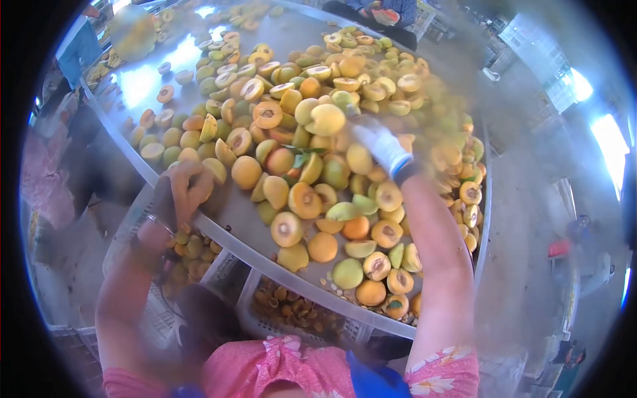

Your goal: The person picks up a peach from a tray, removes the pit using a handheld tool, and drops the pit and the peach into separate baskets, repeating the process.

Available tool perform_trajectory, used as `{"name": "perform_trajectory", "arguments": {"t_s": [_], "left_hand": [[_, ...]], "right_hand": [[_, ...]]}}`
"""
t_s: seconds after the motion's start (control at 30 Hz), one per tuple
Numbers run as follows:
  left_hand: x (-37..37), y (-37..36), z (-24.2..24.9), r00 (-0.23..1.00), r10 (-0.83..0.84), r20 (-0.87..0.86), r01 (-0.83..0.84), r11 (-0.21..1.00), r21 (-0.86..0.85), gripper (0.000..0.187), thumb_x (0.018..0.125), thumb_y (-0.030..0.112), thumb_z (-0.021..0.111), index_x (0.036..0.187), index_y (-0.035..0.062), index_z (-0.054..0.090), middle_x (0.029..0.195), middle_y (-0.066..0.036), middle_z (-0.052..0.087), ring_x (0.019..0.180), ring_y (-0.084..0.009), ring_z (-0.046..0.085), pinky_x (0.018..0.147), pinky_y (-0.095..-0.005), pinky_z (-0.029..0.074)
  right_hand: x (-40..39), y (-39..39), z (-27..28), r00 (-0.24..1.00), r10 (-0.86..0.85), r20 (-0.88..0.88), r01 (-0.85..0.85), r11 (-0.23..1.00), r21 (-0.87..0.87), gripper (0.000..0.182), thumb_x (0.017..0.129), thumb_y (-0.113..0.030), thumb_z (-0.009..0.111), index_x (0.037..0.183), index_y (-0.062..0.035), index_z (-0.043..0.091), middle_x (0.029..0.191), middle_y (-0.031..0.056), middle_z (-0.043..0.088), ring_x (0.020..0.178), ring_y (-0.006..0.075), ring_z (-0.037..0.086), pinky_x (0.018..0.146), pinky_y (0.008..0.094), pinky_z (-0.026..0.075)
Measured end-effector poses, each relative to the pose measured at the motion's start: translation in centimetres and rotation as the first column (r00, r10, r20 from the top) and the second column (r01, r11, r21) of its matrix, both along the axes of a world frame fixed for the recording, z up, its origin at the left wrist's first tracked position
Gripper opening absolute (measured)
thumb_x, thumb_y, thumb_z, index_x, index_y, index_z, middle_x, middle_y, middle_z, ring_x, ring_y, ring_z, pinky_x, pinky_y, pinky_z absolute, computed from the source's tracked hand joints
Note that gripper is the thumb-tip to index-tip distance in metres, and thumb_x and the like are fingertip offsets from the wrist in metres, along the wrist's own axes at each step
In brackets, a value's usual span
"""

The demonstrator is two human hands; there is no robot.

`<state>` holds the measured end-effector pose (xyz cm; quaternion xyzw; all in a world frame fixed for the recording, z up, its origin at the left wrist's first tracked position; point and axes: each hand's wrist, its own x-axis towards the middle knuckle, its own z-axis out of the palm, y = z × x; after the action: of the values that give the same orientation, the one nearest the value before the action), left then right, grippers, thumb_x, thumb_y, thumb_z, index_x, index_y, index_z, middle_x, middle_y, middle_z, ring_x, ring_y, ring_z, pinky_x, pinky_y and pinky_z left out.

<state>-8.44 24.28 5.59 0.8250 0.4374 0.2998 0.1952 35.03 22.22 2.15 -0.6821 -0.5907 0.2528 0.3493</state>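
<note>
Apricots (267,114), whole and halved, cover the metal table (229,242) in a loose heap. My left hand (188,188), bare and with a bracelet at the wrist, is curled at the table's near left edge. An apricot half (215,170) lies right by its fingers; whatever is inside the curl is hidden. Over the middle of the heap, my right hand (383,144) wears a white glove and is blurred. A small greyish, metallic-looking thing (352,110) shows near its fingertips, too smeared to name. Close to that hand is a pale yellow apricot (328,120).
Below the near edge stand crates, one with apricots (196,245), another with brown pits or pieces (285,306). The table's raised metal rim (292,283) runs between me and the heap. Other people (388,14) are at the far side and at the left (79,46).
</note>
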Motion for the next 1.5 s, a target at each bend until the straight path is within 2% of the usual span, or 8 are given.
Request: {"name": "perform_trajectory", "arguments": {"t_s": [0.1, 0.37, 0.53, 0.8, 1.17, 1.27, 1.37, 1.5], "left_hand": [[-0.5, -0.1, 0.2, 1.000, 0.000, 0.007, 0.001, 1.000, -0.030, 0.017, 0.087, 0.017, 0.064, 0.082, 0.0013, 0.064, 0.073, -0.015, 0.065, 0.071, -0.0341, 0.065, 0.065, -0.0413, 0.049], [-1.2, 0.3, -0.5, 1.000, -0.006, -0.024, 0.005, 1.000, -0.024, 0.023, 0.093, 0.020, 0.062, 0.086, -0.0013, 0.063, 0.076, -0.017, 0.064, 0.072, -0.0289, 0.065, 0.067, -0.0379, 0.049], [-0.8, 0.7, -0.8, 0.995, 0.072, -0.066, -0.076, 0.995, -0.068, 0.027, 0.086, 0.030, 0.062, 0.089, 0.0049, 0.071, 0.080, -0.019, 0.068, 0.078, -0.0375, 0.067, 0.072, -0.0443, 0.051], [-1.6, 0.7, -1.4, 0.997, 0.044, -0.063, -0.042, 0.999, 0.029, 0.028, 0.090, 0.033, 0.064, 0.091, 0.0058, 0.068, 0.084, -0.019, 0.068, 0.082, -0.0354, 0.068, 0.071, -0.0427, 0.052], [0.1, -2.6, -1.6, 0.983, -0.003, 0.182, 0.003, 1.000, -0.004, 0.032, 0.087, 0.017, 0.060, 0.117, 0.0126, 0.068, 0.111, -0.013, 0.071, 0.098, -0.0332, 0.069, 0.088, -0.0414, 0.054], [2.8, -4.3, -2.9, 0.969, -0.232, -0.082, 0.246, 0.921, 0.303, 0.053, 0.080, 0.008, 0.059, 0.131, 0.0186, 0.059, 0.137, -0.011, 0.059, 0.121, -0.0308, 0.060, 0.099, -0.0434, 0.050], [5.6, -3.4, -2.3, 0.797, -0.378, -0.472, 0.489, 0.862, 0.136, 0.074, 0.068, 0.004, 0.066, 0.138, 0.0232, 0.054, 0.155, -0.007, 0.039, 0.143, -0.0280, 0.040, 0.109, -0.0439, 0.042], [7.3, -3.4, 0.6, 0.694, -0.342, -0.634, 0.433, 0.901, -0.012, 0.060, 0.071, 0.008, 0.076, 0.127, 0.0233, 0.060, 0.132, -0.005, 0.054, 0.119, -0.0274, 0.061, 0.088, -0.0440, 0.054]], "right_hand": [[-1.0, -2.1, 0.0, 0.945, 0.207, 0.252, -0.229, 0.972, 0.061, 0.055, 0.091, -0.043, 0.064, 0.130, -0.0058, 0.060, 0.122, 0.0179, 0.066, 0.116, 0.0304, 0.062, 0.100, 0.0352, 0.047], [11.7, -9.7, 6.5, 0.525, -0.317, 0.790, 0.386, 0.916, 0.110, 0.047, 0.087, -0.040, 0.057, 0.121, -0.0093, 0.065, 0.123, 0.0163, 0.065, 0.114, 0.0345, 0.061, 0.099, 0.0437, 0.048], [16.4, -10.3, 1.5, 0.682, -0.457, 0.572, 0.607, 0.790, -0.092, 0.056, 0.088, -0.037, 0.058, 0.138, -0.0131, 0.054, 0.126, 0.0225, 0.064, 0.118, 0.0394, 0.059, 0.101, 0.0450, 0.046], [9.5, -10.9, 0.0, 0.790, -0.065, 0.610, 0.195, 0.969, -0.150, 0.059, 0.089, -0.037, 0.060, 0.139, -0.0063, 0.051, 0.130, 0.0220, 0.063, 0.120, 0.0380, 0.059, 0.102, 0.0436, 0.046], [-6.3, -25.2, 16.0, 0.883, -0.203, 0.422, 0.217, 0.976, 0.017, 0.050, 0.093, -0.032, 0.062, 0.137, -0.0092, 0.053, 0.113, 0.0223, 0.069, 0.108, 0.0355, 0.067, 0.092, 0.0419, 0.051], [-10.2, -30.9, 19.7, 0.875, -0.266, 0.404, 0.278, 0.960, 0.029, 0.049, 0.094, -0.032, 0.062, 0.137, -0.0097, 0.053, 0.099, 0.0163, 0.069, 0.080, 0.0270, 0.071, 0.075, 0.0372, 0.054], [-14.4, -36.2, 22.8, 0.896, -0.351, 0.272, 0.383, 0.921, -0.074, 0.046, 0.094, -0.029, 0.061, 0.135, -0.0081, 0.054, 0.086, 0.0102, 0.066, 0.063, 0.0163, 0.066, 0.060, 0.0319, 0.052], [-17.0, -42.2, 23.7, 0.919, -0.336, 0.207, 0.358, 0.931, -0.077, 0.041, 0.094, -0.023, 0.061, 0.132, -0.0078, 0.056, 0.080, 0.0052, 0.065, 0.056, 0.0114, 0.060, 0.050, 0.0275, 0.049]]}}
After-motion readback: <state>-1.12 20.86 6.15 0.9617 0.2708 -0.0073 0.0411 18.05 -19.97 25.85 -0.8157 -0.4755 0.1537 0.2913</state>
